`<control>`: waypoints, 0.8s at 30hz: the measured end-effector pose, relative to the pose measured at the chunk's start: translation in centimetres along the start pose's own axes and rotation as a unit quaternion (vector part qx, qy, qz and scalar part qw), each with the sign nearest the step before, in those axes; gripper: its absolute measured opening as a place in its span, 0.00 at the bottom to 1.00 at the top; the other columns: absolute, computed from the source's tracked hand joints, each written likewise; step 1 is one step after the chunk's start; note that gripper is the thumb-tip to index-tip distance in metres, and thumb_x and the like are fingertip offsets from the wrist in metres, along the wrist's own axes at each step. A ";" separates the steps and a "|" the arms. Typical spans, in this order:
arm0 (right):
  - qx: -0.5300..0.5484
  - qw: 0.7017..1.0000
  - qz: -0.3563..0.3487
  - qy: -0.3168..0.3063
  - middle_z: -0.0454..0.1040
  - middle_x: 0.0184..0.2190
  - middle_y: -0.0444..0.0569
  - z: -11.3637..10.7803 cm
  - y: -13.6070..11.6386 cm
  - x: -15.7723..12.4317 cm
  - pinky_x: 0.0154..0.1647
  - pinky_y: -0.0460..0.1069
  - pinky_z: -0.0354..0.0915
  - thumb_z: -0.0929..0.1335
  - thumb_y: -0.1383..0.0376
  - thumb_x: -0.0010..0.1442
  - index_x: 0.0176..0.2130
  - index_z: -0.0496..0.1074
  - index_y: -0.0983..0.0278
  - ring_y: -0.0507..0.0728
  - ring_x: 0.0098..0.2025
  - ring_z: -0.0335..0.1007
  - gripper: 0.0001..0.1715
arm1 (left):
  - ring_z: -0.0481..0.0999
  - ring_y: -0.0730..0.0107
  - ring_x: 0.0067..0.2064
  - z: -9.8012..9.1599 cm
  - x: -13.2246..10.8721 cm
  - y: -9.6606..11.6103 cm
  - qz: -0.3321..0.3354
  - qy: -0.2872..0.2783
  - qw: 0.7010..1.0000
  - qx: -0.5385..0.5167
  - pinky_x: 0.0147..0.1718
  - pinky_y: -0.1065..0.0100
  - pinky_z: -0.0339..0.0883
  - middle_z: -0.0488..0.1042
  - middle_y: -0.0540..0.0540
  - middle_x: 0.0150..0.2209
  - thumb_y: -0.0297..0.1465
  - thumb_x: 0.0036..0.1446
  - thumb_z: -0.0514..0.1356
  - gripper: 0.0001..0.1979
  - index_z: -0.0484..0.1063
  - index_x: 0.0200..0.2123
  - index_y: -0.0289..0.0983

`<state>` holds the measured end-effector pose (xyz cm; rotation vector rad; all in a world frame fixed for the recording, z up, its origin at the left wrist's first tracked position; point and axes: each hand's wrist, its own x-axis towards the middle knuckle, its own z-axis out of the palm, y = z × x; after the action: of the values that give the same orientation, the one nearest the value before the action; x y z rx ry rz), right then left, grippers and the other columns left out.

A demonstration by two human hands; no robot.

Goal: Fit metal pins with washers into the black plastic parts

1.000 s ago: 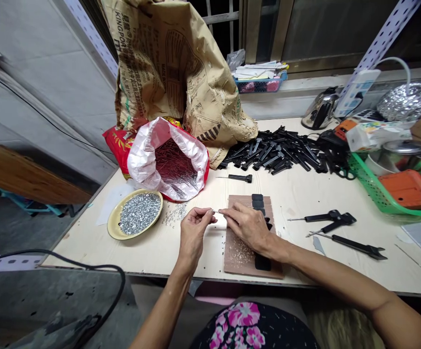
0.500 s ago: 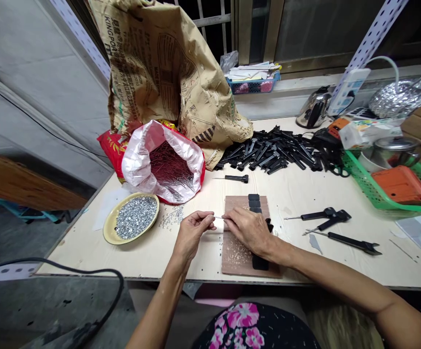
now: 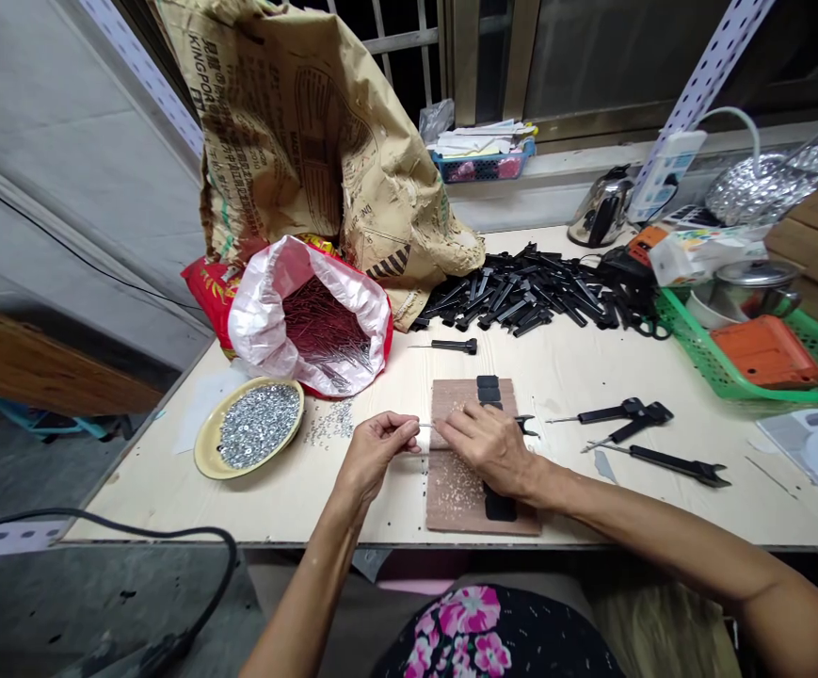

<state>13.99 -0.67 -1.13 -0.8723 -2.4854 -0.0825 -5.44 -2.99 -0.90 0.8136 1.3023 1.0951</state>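
Note:
My left hand [image 3: 378, 454] pinches the end of a thin metal rod [image 3: 426, 425] between thumb and fingers. My right hand [image 3: 486, 447] is closed over a black plastic handle, whose forked end [image 3: 527, 426] sticks out to the right of the fingers; the rest of it is hidden. The rod runs between both hands. Under my right hand lies a brown board [image 3: 455, 508] with black pads [image 3: 500, 507] and pale crumbs on it. To the left is a yellow bowl [image 3: 205, 454] of small metal washers [image 3: 259, 426], with several loose ones beside it.
An open red-and-white sack [image 3: 257, 315] of thin rods [image 3: 324, 320] stands before a brown paper sack [image 3: 394, 179]. Black handles [image 3: 521, 292] are piled behind. Several rod-fitted handles [image 3: 677, 466] lie at right, one [image 3: 455, 346] behind the board. A green basket [image 3: 712, 363] is farther right.
The whole view has shifted slightly. More of the forked end now shows beyond my right hand. Both hands keep their hold on the rod and handle.

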 end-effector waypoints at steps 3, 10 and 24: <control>-0.048 0.998 -0.039 0.017 0.71 0.28 0.48 0.1 0.1 -0.5 0.30 0.50 0.51 0.59 0.70 0.66 0.38 0.72 0.63 0.54 0.32 0.61 0.13 | 0.72 0.76 0.24 0.3 0.0 -0.2 -0.001 -0.002 1.000 0.018 0.28 0.72 0.68 0.74 0.50 0.25 0.35 0.39 0.71 0.15 0.76 0.29 0.31; 0.048 0.997 0.060 -0.023 0.70 0.30 0.47 0.4 0.4 -0.8 0.31 0.47 0.54 0.60 0.67 0.65 0.36 0.72 0.63 0.53 0.34 0.64 0.12 | 0.72 0.74 0.25 0.9 0.0 -0.3 0.049 0.001 0.991 0.122 0.28 0.72 0.66 0.73 0.50 0.23 0.35 0.44 0.68 0.13 0.75 0.29 0.32; 0.005 0.998 0.056 -0.033 0.71 0.32 0.47 1.0 0.9 -1.6 0.32 0.48 0.53 0.60 0.67 0.66 0.36 0.70 0.63 0.54 0.36 0.65 0.10 | 0.70 0.75 0.25 1.4 0.4 -0.9 0.023 -0.031 0.995 0.094 0.27 0.73 0.64 0.72 0.50 0.21 0.37 0.44 0.68 0.14 0.73 0.28 0.31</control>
<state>15.16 -0.69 -2.84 -1.0232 -2.4894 -0.0024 -3.93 -2.69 -1.72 1.0140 1.3541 0.9858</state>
